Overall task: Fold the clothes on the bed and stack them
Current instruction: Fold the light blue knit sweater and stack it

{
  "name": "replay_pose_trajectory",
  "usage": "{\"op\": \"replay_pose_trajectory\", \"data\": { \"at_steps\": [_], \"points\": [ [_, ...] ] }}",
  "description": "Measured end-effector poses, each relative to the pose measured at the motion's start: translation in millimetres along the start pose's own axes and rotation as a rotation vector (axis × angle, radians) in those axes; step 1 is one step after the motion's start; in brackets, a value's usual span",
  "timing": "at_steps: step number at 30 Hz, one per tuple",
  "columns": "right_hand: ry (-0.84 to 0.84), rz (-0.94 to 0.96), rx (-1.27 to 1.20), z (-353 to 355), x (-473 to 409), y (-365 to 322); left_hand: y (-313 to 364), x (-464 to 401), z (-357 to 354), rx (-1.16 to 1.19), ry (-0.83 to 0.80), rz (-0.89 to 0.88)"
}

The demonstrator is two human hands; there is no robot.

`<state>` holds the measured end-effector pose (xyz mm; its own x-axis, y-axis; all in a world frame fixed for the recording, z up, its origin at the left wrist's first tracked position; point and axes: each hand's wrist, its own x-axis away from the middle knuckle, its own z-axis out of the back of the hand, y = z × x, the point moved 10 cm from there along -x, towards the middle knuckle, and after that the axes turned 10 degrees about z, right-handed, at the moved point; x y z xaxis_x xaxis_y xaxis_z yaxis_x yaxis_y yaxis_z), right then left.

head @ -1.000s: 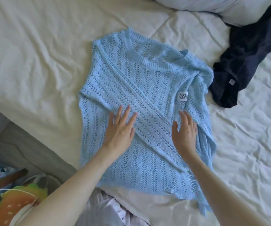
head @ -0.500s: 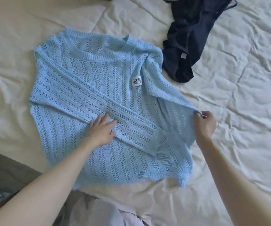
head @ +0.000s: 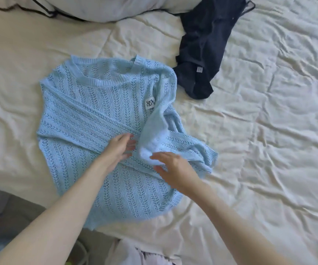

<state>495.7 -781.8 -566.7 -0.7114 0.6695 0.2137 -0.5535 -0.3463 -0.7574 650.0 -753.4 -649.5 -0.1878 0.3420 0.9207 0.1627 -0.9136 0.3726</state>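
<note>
Sweater [head: 97,131] on bed [head: 269,150], centre; dark garment [head: 202,44] at 1 o'clock, just beside; pillow [head: 106,6] at 12.

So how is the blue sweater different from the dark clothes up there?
The blue sweater is light, holey knit; the dark garment is navy and smooth. The sweater lies spread out with both hands on it; the dark garment lies crumpled, untouched. Both rest on the cream bed.
</note>
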Motion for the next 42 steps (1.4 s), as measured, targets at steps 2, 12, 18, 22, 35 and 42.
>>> {"op": "replay_pose_trajectory", "data": {
  "at_steps": [2, 12, 18, 22, 35, 42],
  "points": [
    [0.014, 0.041, 0.048, -14.5, 8.7, 1.7, -1.8, 3.1, -16.8, -0.044, -0.060, 0.016],
    [0.317, -0.585, 0.216, 11.7, 98.0, 122.6, 25.5, 40.5, -65.4, -0.974, 0.408, -0.727],
    [0.449, -0.863, -0.352, -18.5, 137.4, 153.0, -16.1, 29.1, -140.5, -1.468, 0.197, -0.733],
    [0.517, -0.983, -0.479, -11.9, 186.0, 176.3, -17.7, 14.5, -145.6, -1.458, 0.249, -0.604],
    [0.588, -0.916, -0.148, 38.7, 170.8, 170.3, 1.0, 64.1, -84.2, -0.407, 0.128, -0.626],
    [0.390, -0.484, -0.068, 39.9, 57.8, 125.2, -35.5, 64.9, 29.5, 0.012, 0.323, -0.442]
  ]
}}
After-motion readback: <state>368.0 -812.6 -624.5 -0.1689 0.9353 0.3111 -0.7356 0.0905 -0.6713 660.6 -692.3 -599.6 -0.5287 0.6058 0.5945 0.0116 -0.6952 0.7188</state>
